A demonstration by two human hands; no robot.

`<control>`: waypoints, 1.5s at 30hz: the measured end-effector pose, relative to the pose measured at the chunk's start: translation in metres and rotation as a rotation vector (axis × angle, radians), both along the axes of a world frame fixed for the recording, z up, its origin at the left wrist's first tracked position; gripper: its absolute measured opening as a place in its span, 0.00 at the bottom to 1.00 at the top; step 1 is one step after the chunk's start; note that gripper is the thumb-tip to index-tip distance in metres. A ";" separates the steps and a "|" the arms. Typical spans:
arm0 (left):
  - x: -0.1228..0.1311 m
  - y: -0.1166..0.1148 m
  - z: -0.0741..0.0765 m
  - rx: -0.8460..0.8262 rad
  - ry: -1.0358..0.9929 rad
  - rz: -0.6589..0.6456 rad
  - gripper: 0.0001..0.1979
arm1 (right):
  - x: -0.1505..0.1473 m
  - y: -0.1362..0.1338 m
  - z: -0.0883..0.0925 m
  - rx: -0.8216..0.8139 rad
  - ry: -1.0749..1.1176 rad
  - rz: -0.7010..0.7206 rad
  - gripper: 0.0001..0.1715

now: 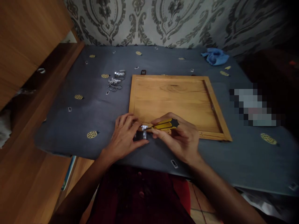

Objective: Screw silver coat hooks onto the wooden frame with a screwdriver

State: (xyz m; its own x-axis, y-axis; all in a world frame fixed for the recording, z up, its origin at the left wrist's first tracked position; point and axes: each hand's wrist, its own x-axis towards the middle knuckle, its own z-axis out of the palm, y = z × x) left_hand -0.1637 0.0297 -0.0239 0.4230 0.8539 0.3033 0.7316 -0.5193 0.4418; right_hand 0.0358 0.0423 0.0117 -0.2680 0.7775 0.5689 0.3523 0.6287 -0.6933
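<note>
A shallow wooden frame with a solid panel (168, 102) lies on the table. At its near edge, toward the left corner, is a small shiny metal latch (144, 127). My left hand (125, 133) is closed around that corner, index finger against the latch and thumb stretched below it. In my right hand (181, 137) is a screwdriver (164, 124) with a yellow and black handle, pinched between thumb and fingers. It lies almost level and points left, its tip at the latch. Fingers partly cover the contact between tip and latch.
Several similar metal latches (115, 81) lie left of the frame. A crumpled blue cloth (215, 56) rests at the back right, and a blurred-out item (253, 107) lies to the right. Wooden furniture (30, 40) borders the table's left side; a patterned curtain (144, 21) hangs behind.
</note>
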 end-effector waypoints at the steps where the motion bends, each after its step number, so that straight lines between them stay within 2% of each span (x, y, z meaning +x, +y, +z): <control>1: 0.000 0.000 0.000 0.003 0.002 0.000 0.26 | -0.002 0.000 -0.002 0.028 -0.010 -0.030 0.07; 5: 0.000 0.000 0.001 0.017 0.010 0.001 0.27 | -0.007 -0.003 -0.004 0.092 -0.041 -0.111 0.10; 7: 0.000 0.000 0.001 0.014 0.015 -0.001 0.26 | -0.007 -0.006 -0.001 0.108 0.037 -0.152 0.08; 10: -0.001 0.000 0.001 0.006 0.021 -0.014 0.25 | -0.003 -0.011 0.008 0.118 0.238 -0.320 0.05; 12: 0.000 0.000 0.001 0.003 0.018 -0.013 0.24 | 0.000 -0.013 0.013 0.126 0.247 -0.373 0.06; 17: 0.000 0.000 0.001 -0.017 0.018 -0.003 0.24 | 0.000 -0.011 0.005 0.039 0.137 -0.203 0.05; 23: 0.000 0.000 0.001 -0.001 0.026 0.006 0.24 | -0.005 -0.008 -0.013 -0.045 0.181 -0.168 0.04; 26: 0.001 0.000 0.001 0.006 0.025 0.004 0.24 | -0.006 -0.006 -0.015 -0.085 0.191 -0.154 0.06; 32: 0.000 0.000 0.001 0.012 0.023 -0.002 0.25 | -0.007 -0.005 -0.017 -0.088 0.186 -0.152 0.04; 38: 0.000 0.000 0.001 0.011 0.029 -0.007 0.26 | -0.004 -0.003 -0.010 -0.048 0.070 -0.135 0.08; 45: 0.001 0.000 0.001 0.012 0.018 -0.011 0.25 | 0.008 0.002 0.009 -0.083 -0.046 0.061 0.03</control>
State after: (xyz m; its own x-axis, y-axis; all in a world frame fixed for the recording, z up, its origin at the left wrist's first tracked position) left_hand -0.1632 0.0297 -0.0232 0.4380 0.8453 0.3061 0.7334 -0.5329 0.4220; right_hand 0.0440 0.0448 0.0211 -0.3405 0.8028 0.4895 0.3480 0.5912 -0.7276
